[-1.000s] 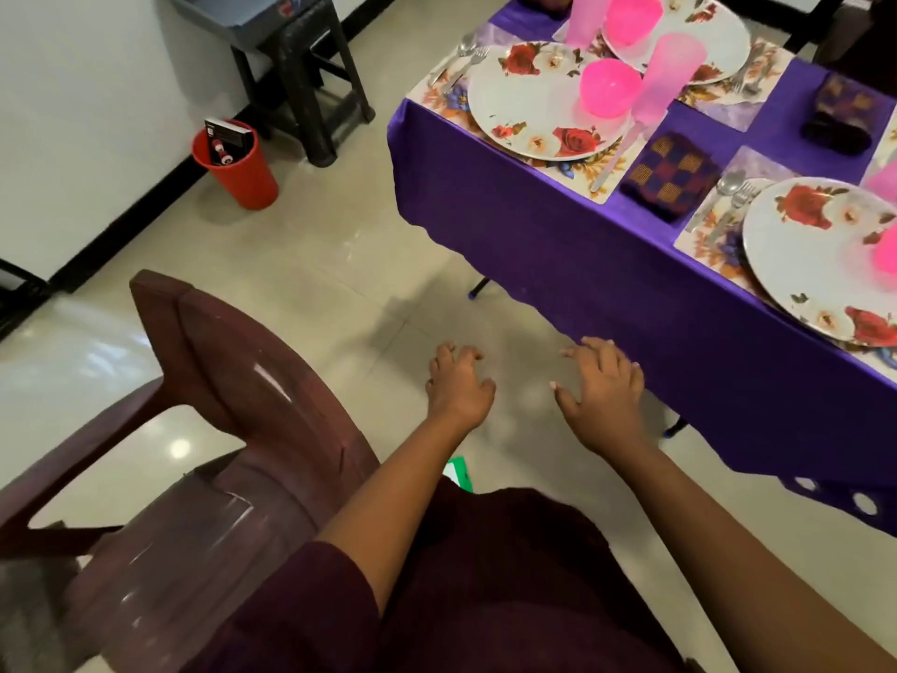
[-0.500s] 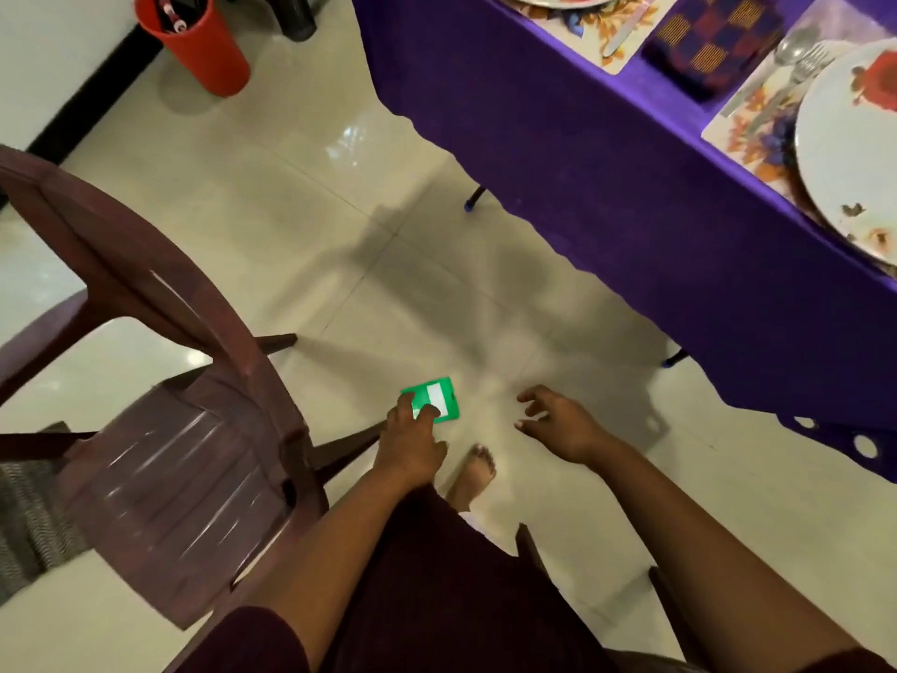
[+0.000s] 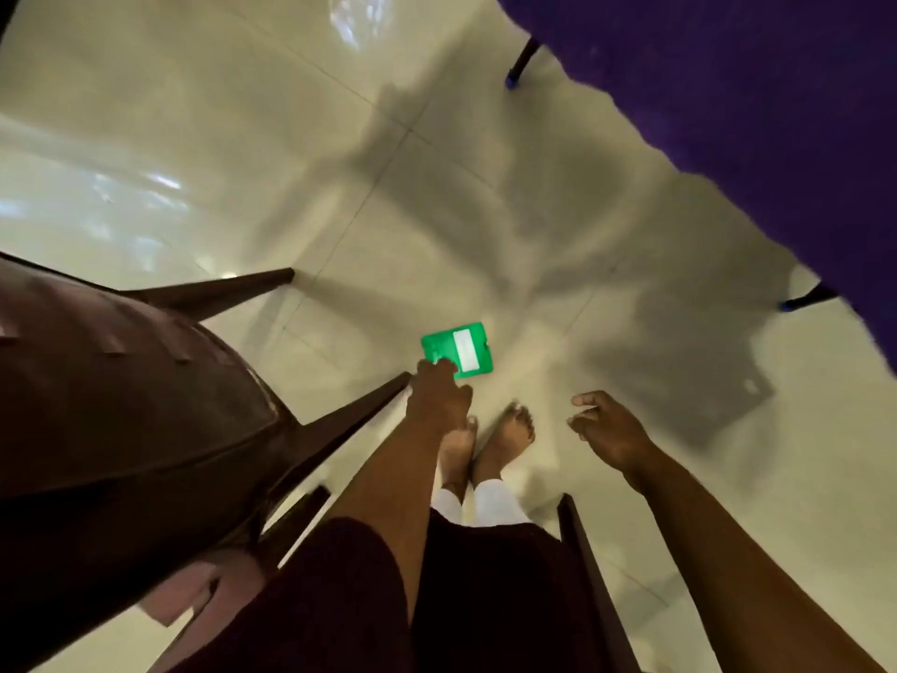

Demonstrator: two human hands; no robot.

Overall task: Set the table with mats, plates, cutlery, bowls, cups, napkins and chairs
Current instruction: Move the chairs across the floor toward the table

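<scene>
Chair (image 3: 131, 395) — dark brown plastic, filling the left of the head view, seen from above at a steep tilt, its legs splayed on the pale tiled floor (image 3: 242, 138); it stands well apart from the table, whose purple cloth (image 3: 752, 114) hangs across the upper right with two dark table legs showing under its hem. A second set of dark legs flanks the person at bottom centre, probably another chair, too cropped to tell. On the floor just ahead of the person's bare feet (image 3: 485, 439) lies a small green card (image 3: 457, 349) with a white panel. Left hand (image 3: 439, 395) reaches down, fingertips at the card's near edge; whether they pinch it or merely touch cannot be told, as the hand's back hides the fingers. Right hand (image 3: 609, 425) hangs free beside the feet, fingers loosely curled, holding nothing. Judgement: the step in hand seems to be clearing this card off the floor before the chair is set at the table. To do it well — slide a fingertip under the card's edge, since it lies flat on glossy tile and may skid. The chair's front leg sits close to the left wrist, so lift straight up, not sideways. Then take the chair with both hands and set it squarely facing the cloth.
</scene>
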